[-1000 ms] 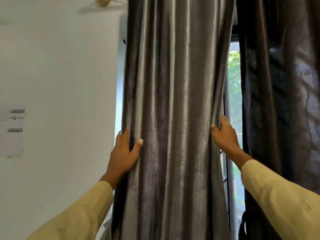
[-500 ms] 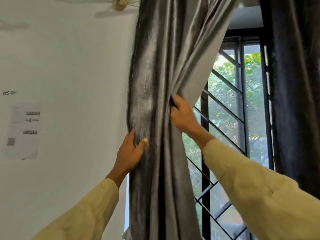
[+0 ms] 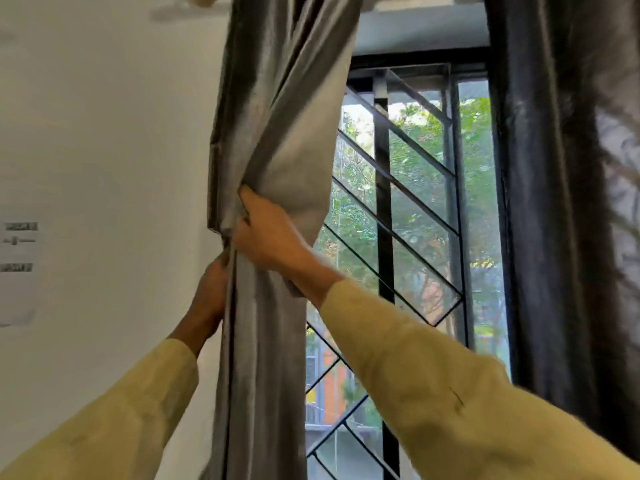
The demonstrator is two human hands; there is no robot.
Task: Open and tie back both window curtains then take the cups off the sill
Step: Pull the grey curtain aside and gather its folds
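Note:
The grey left curtain (image 3: 273, 109) hangs gathered into a narrow bunch against the wall's edge. My right hand (image 3: 266, 233) grips the bunched cloth from the window side at mid height. Partly hidden behind the bundle's left edge, my left hand (image 3: 209, 296) closes on the cloth just below. The dark right curtain (image 3: 561, 202) hangs straight down at the right, untouched. No cups and no sill show in this view.
A black window frame with diagonal grille bars (image 3: 384, 188) stands uncovered between the curtains, trees and a building outside. A white wall (image 3: 110, 150) with a paper notice (image 3: 19, 265) fills the left.
My right hand has swept the left curtain leftward, bunching it tightly and uncovering the window. My left hand has slipped behind the bundle's edge. The view has shifted slightly right.

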